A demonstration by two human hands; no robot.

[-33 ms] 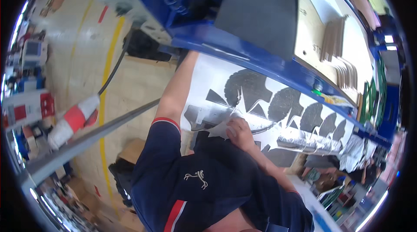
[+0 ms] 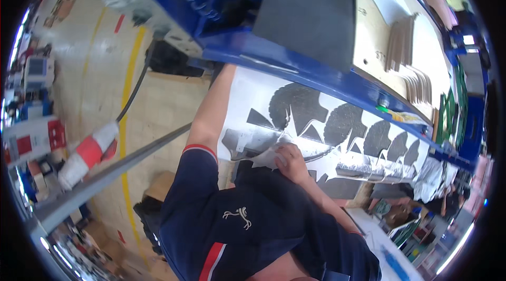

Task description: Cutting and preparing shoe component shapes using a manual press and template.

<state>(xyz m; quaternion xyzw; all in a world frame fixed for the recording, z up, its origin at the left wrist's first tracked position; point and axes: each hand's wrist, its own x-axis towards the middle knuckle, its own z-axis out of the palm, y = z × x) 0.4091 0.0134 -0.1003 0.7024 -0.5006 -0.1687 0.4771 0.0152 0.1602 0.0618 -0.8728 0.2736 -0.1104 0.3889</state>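
A large white sheet (image 2: 253, 96) with dark leaf-shaped cut-outs lies flat under the blue machine frame (image 2: 295, 62). My right hand (image 2: 291, 163) rests on the near edge of this sheet, its fingers closed on a curled white strip of it (image 2: 266, 159). My left forearm (image 2: 211, 107) reaches forward along the sheet's left edge. My left hand is hidden under the blue frame, so what it touches cannot be seen. My navy shirt fills the lower middle of the view.
A dark grey panel (image 2: 311, 12) and a plywood board with stacked cardboard pieces (image 2: 406, 65) sit above the frame. On the left are a grey rail (image 2: 110, 170), a red-and-white cone (image 2: 87, 154), a black cable (image 2: 134, 91) and a yellow floor line (image 2: 125, 123).
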